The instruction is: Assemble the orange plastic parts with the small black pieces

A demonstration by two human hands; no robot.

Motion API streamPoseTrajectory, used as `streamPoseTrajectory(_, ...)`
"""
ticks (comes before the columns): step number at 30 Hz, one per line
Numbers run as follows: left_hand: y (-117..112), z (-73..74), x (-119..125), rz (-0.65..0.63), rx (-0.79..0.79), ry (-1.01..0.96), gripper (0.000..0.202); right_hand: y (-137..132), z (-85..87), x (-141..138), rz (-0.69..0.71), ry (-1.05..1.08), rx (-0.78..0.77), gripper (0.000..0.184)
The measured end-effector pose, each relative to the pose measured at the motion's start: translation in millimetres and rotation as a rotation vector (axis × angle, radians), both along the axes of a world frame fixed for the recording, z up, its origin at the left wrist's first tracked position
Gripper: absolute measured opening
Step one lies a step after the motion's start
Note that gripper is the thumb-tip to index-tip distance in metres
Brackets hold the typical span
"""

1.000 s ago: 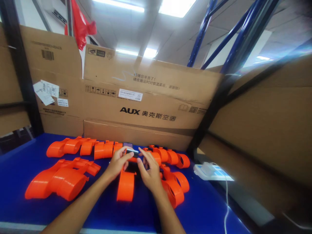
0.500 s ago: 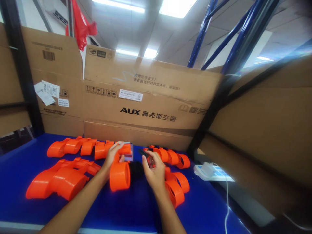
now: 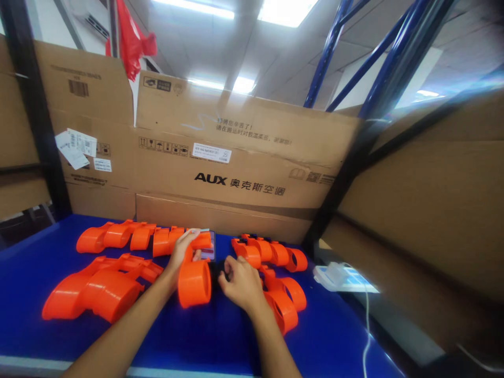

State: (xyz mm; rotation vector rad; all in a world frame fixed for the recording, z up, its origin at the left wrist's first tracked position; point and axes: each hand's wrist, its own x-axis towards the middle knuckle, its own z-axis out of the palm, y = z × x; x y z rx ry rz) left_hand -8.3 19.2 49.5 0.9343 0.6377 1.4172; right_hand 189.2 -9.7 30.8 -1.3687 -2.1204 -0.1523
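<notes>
My left hand [image 3: 182, 254] grips an orange plastic housing [image 3: 194, 278] by its narrow end and holds it just above the blue table [image 3: 47, 247], its round open end facing me. My right hand [image 3: 240, 283] is closed on a small black part [image 3: 219, 270] right beside the housing's open end. A phone [image 3: 211, 247] lies flat behind the housing, partly hidden by it.
Rows of similar orange housings lie left [image 3: 118, 236], near left [image 3: 94, 291] and right [image 3: 275, 254] of my hands. A white power strip [image 3: 338, 277] with a cable sits at the table's right edge. Tall cardboard boxes [image 3: 236, 157] wall the back and right side.
My left hand lifted the orange housing off the table and turned it. My right hand dropped from near the right row to the black part by the housing's open end.
</notes>
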Motion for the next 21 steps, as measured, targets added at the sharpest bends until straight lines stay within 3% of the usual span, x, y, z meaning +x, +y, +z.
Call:
streamPoseTrajectory(6,-2.2,-5.2,5.5,0.048,0.029,0.031,0.034,4.1,-0.8,0.0,0.038,0.155,0.019,0.015)
streamPoseTrajectory(10,-6.1,-9.9,12.6,0.089,0.081,0.113,0.033,8.9,-1.3,0.7,0.125,0.494,0.028,0.018)
streamPoseTrajectory(14,-7.5,-14.8,18.3,0.035,0.125,0.210,0.037,9.8,0.6,0.2,0.195,0.768,0.021,0.029)
streamPoseTrajectory(21,-10.1,-21.1,23.0,-0.020,0.166,0.312,0.040,4.1,1.4,-4.9,0.347,0.737,-0.098,0.031)
